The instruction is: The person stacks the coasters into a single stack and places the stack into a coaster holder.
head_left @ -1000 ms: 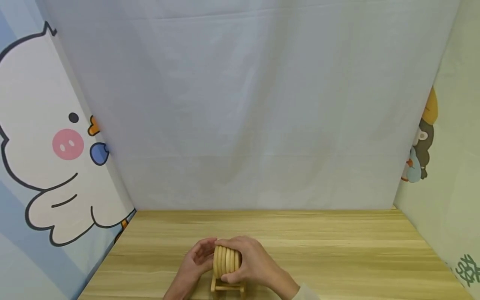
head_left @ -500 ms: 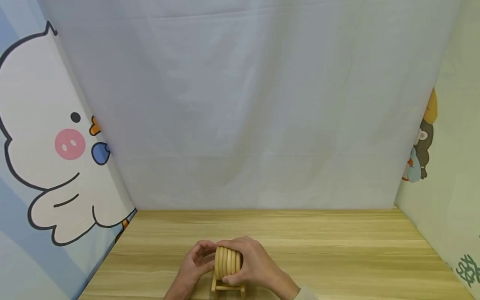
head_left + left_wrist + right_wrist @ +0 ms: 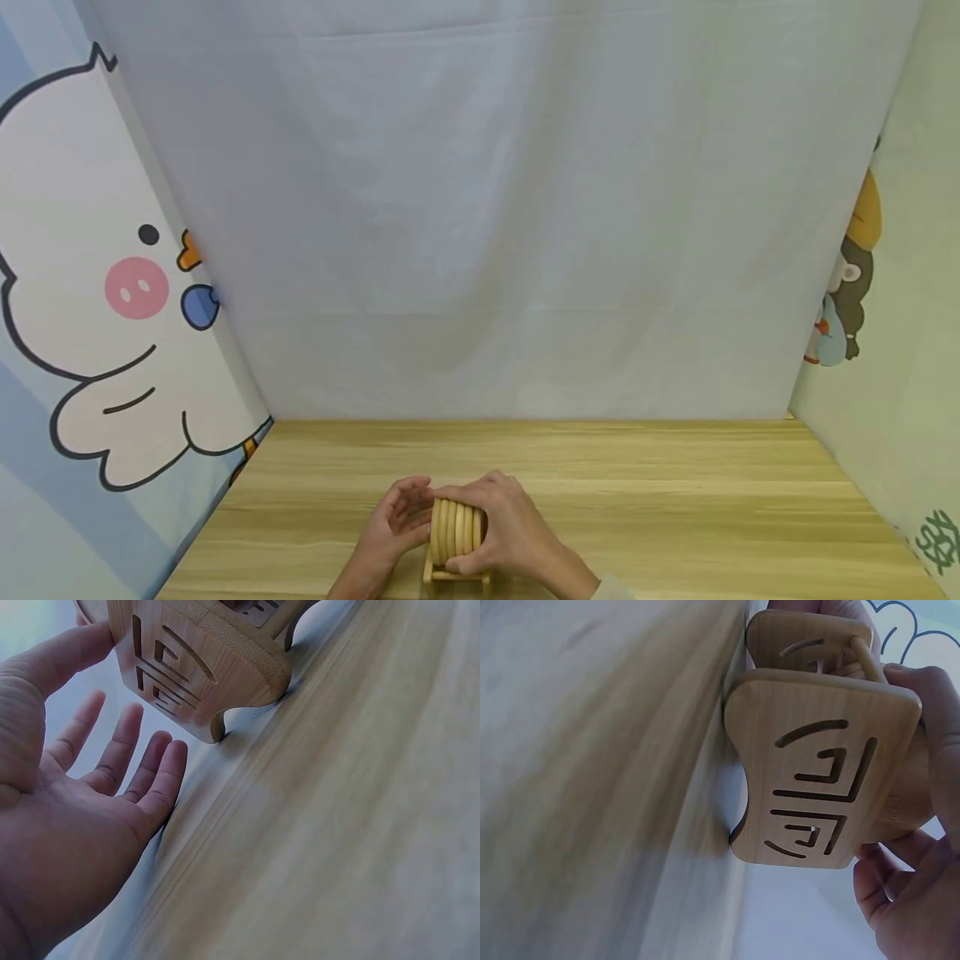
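A row of several round wooden coasters (image 3: 456,529) stands on edge at the wooden coaster holder (image 3: 456,576). My right hand (image 3: 512,525) grips the row from the right, fingers over the top and thumb at the near lower side. My left hand (image 3: 392,527) is beside the left end, its thumb reaching up to the coasters and its other fingers loosely spread. In the left wrist view, the holder's side panel (image 3: 169,664) has cut-out line patterns. The right wrist view shows the other panel (image 3: 817,769) and part of a coaster (image 3: 904,799) beyond its upper edge.
The holder stands on a wood-grain table (image 3: 675,500) near its front edge. A pale cloth (image 3: 487,208) hangs behind the table. Cartoon-printed panels flank it, with a white character (image 3: 82,250) at left and small figures (image 3: 843,292) at right.
My right hand has lowered the coasters slightly toward the holder's crossbar and shifted them a little to the right. My left hand has stayed almost in place beside them.
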`<move>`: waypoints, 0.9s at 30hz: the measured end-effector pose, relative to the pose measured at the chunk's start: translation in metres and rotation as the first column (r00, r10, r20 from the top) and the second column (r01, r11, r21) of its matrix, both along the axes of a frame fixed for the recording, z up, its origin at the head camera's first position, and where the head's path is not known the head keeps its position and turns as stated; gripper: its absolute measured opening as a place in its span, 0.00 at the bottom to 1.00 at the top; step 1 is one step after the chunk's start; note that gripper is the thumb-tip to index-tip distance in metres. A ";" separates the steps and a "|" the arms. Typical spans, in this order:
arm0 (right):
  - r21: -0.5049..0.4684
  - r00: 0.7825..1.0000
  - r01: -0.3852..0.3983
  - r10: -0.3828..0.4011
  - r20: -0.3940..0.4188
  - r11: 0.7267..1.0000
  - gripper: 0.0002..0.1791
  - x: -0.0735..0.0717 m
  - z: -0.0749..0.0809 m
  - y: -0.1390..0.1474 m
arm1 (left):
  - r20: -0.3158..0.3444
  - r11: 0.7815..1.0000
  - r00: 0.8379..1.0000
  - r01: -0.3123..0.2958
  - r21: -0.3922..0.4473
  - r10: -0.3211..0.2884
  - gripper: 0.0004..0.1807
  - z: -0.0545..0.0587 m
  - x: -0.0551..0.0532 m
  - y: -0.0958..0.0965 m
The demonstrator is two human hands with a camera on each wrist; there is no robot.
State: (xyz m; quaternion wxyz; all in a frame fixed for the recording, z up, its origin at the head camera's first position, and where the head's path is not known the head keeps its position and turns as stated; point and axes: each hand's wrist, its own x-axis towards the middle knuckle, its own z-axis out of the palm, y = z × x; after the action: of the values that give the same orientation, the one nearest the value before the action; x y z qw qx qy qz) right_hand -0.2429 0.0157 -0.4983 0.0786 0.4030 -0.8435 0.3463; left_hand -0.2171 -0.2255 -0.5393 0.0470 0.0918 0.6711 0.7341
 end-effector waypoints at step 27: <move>0.014 0.983 -0.051 0.047 0.176 0.999 0.41 -0.006 -0.008 0.007 | 0.110 0.998 0.992 0.065 0.008 -0.065 0.44 0.002 -0.003 -0.003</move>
State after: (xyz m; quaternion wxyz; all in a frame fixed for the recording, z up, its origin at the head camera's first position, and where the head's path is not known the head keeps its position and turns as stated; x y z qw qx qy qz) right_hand -0.2489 0.0225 -0.5063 -0.0083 0.3922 -0.8401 0.3746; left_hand -0.2199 -0.2283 -0.5371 0.1077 0.0730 0.6626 0.7376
